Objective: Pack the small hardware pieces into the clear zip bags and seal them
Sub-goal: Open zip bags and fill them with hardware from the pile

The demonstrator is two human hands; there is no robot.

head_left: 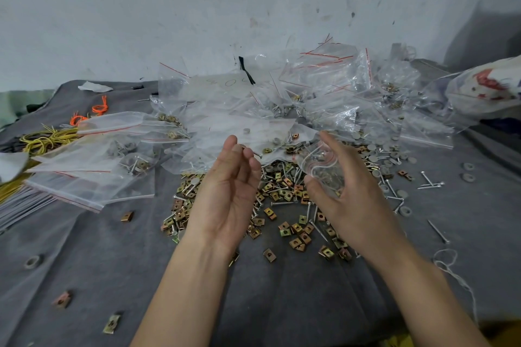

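- A scuffed white wall (197, 8) stands behind a wrinkled dark grey cloth (282, 304) that covers the work surface.
- The right hand (352, 186) grasps a small clear plastic zip bag (324, 169), with the thumb below it and the fingers curled over its top. Thin silvery pieces show through the plastic.
- The left hand (231, 189) is raised just beside that bag, apart from it, with its palm turned toward it and its fingers lightly bent. A silvery tip shows at its fingertips (248, 153); I cannot tell whether they pinch it.
- Directly under and between both hands lies a loose pile of brass-coloured square metal clips (284, 191), mixed with slim silver screws (307, 210).
- Beyond the held bag, toward the wall, flat grey round washers (372, 156) are scattered at the foot of a big heap of clear zip bags with red seal lines (324, 93). Many of these already hold hardware.
- Well out past the left hand, flatter clear zip bags (93, 183) lie overlapped. Some of them hold screws and clips.
- Farther out on that side lie tangled yellow bands (48, 138) and orange bands (98, 108).
- Out past the right hand, a thin white thread (451, 267) trails over the cloth, and a white printed plastic sack (485, 87) sits near the wall.
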